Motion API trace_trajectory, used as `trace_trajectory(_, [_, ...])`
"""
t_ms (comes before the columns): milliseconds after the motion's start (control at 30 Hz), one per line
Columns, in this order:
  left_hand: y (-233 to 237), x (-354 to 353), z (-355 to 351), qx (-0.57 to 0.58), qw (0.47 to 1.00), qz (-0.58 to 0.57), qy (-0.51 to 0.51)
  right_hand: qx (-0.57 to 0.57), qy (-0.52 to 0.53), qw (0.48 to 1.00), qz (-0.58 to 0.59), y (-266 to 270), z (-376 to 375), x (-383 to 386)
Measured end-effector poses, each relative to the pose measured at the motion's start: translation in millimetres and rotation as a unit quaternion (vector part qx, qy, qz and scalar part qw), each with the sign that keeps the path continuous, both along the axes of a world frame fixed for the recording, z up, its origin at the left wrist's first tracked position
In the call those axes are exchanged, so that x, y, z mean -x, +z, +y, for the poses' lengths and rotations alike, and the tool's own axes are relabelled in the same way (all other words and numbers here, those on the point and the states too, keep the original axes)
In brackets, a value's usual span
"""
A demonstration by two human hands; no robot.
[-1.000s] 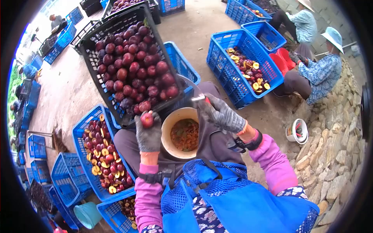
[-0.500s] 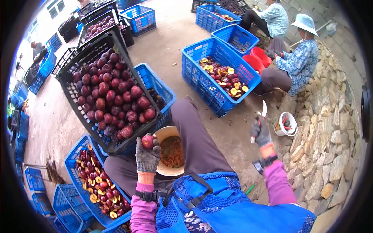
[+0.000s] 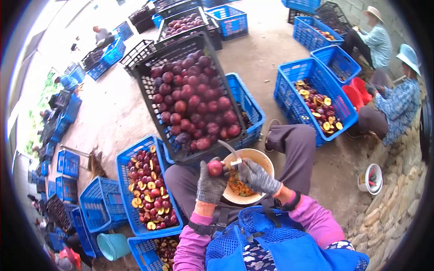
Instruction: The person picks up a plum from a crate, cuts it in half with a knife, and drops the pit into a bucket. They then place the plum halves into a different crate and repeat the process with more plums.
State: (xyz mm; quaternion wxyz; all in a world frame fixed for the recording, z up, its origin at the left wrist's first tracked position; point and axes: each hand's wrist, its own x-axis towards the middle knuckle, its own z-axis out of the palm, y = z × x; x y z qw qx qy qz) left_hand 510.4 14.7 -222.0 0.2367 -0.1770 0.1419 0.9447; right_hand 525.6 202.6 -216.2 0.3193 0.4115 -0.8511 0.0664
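My left hand [image 3: 212, 184], in a grey glove, is closed around a whole red plum [image 3: 215, 168]. Close by on the right, my gloved right hand [image 3: 258, 175] grips a small curved knife [image 3: 231, 149], its blade pointing up and left. Both hands are over a round tub [image 3: 270, 163] between my legs, which holds orange-brown scraps. Just beyond them a black crate [image 3: 162, 140] full of whole plums leans on a blue crate [image 3: 253, 106]. To the left, another blue crate [image 3: 131, 156] contains cut plums with yellow flesh showing.
A large blue crate [image 3: 289, 106] of halved plums stands ahead right, near a seated person [image 3: 402, 101] beside red buckets [image 3: 357, 92]. On the right is a white bucket [image 3: 361, 183] by a stone wall. A teal bucket [image 3: 113, 246] sits lower left.
My right hand has swung in from the far right with the knife, to beside my left hand. The view has turned left. The plum stays in my left hand.
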Motion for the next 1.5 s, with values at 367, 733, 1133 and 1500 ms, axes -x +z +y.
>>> trace_trajectory(367, [-0.1,-13.8,13.7,0.053,0.998,0.041,0.011,0.296,-0.095,0.847,-0.431,-0.9,-39.9,-41.9])
trace_trajectory(733, [-13.6,-12.5,28.5,0.102,0.993,0.028,0.056,0.250,-0.172,0.878,-0.369,-18.8,-52.2,-39.9])
trace_trajectory(1133, [-18.1,-6.2,19.6,0.211,0.966,0.147,0.024,0.304,-0.149,0.872,-0.355,-29.4,-61.8,-29.5])
trace_trajectory(1500, [-1.5,6.2,22.0,0.301,0.931,0.207,-0.016,0.313,-0.237,0.801,-0.453,-27.9,-69.6,-26.8])
